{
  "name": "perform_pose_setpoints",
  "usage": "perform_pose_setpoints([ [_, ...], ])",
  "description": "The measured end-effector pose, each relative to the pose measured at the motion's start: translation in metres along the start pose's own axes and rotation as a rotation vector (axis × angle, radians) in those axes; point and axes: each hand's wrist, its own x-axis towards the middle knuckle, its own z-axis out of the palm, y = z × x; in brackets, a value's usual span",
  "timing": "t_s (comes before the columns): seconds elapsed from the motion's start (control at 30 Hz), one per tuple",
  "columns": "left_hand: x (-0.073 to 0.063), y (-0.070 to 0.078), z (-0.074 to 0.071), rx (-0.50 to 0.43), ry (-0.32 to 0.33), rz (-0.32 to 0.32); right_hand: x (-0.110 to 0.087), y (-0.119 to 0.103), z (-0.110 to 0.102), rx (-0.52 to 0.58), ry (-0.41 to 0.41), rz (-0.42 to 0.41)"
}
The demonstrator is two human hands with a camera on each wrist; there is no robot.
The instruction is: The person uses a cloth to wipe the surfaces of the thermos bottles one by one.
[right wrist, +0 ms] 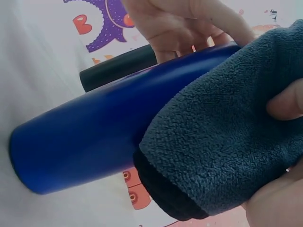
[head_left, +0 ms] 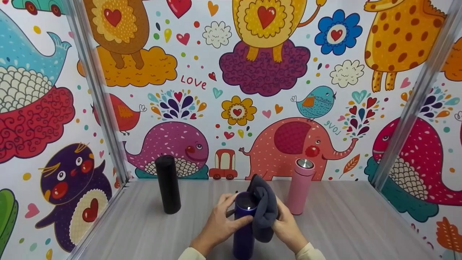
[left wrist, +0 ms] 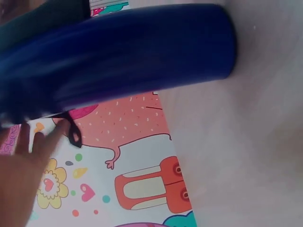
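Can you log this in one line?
left grip: holds blue bottle; right grip: holds gray cloth against it; black bottle: standing; pink bottle: standing

A smooth, cylindrical blue bottle (head_left: pixel 243 240) with a dark top is held roughly upright; a plush, folded gray cloth (head_left: pixel 265 215) is held against its upper right side.

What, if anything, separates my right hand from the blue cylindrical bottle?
A fuzzy dark grey cloth, held in your right hand, lies between it and the blue bottle, toward the top. Nothing else visible does.
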Motion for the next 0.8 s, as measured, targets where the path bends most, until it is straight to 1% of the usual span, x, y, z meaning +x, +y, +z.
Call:
perform_pose_setpoints([
  [0.07, 0.0, 0.0, -0.002, 0.023, 0.006, -0.005, -0.003, 0.006, 0.0, -0.001, -0.023, 0.01],
  [0.13, -0.001, 0.0, -0.004, 0.036, -0.002, -0.007, -0.006, 0.012, 0.001, -0.004, -0.037, 0.017],
  [0.27, 0.001, 0.003, -0.009, 0.021, -0.027, 0.002, -0.015, 0.024, 0.002, 0.0, -0.041, 0.005],
  [0.3, 0.002, 0.003, -0.01, 0.017, -0.03, 0.012, -0.017, 0.027, 0.003, 0.011, -0.045, -0.009],
  [0.37, 0.002, 0.004, -0.012, -0.001, -0.04, 0.011, -0.021, 0.033, 0.004, 0.044, -0.057, -0.027],
  [0.47, 0.001, 0.004, -0.014, -0.036, -0.062, -0.017, -0.028, 0.044, 0.005, 0.101, -0.091, -0.042],
  [0.57, -0.002, 0.002, -0.015, -0.077, -0.083, -0.054, -0.034, 0.056, 0.006, 0.214, -0.148, 0.003],
  [0.63, -0.004, 0.001, -0.015, -0.086, -0.095, -0.063, -0.039, 0.063, 0.007, 0.3, -0.186, 0.065],
  [0.7, -0.006, 0.0, -0.014, -0.088, -0.101, -0.074, -0.042, 0.068, 0.009, 0.367, -0.204, 0.123],
  [0.77, -0.007, 0.0, -0.011, -0.091, -0.094, -0.083, -0.043, 0.07, 0.011, 0.403, -0.206, 0.168],
  [0.8, -0.008, 0.0, -0.009, -0.092, -0.083, -0.094, -0.043, 0.07, 0.012, 0.406, -0.203, 0.176],
])
